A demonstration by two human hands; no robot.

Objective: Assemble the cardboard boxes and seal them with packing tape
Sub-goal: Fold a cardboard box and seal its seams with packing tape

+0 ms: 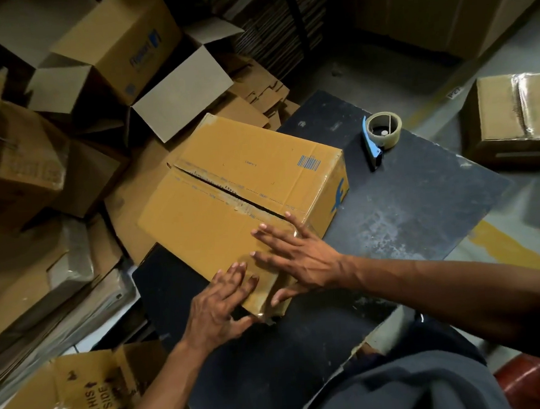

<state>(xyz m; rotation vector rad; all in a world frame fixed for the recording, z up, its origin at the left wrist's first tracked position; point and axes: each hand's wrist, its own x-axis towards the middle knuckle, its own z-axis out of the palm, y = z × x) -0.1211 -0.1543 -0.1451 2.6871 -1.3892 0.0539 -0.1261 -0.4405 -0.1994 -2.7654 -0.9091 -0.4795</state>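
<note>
A yellow-brown cardboard box (pixel 229 181) lies on a dark table (pixel 420 201), its two top flaps folded down with a gap along the seam. Clear tape covers the seam's near end and the near corner. My right hand (pixel 297 253) lies flat on the top flap by that end, fingers straight, thumb down the near side. My left hand (pixel 221 305) presses on the box's near corner with spread fingers, thumb under the edge. A roll of clear packing tape in a blue hand dispenser (pixel 381 134) stands on the table beyond the box, apart from both hands.
Open and flattened cardboard boxes (pixel 101 56) are piled left and behind the table. A taped box (pixel 516 119) sits on the floor at right. A box printed "THIS SIDE" (pixel 84 399) lies at lower left. A yellow floor line (pixel 511 246) runs right of the table.
</note>
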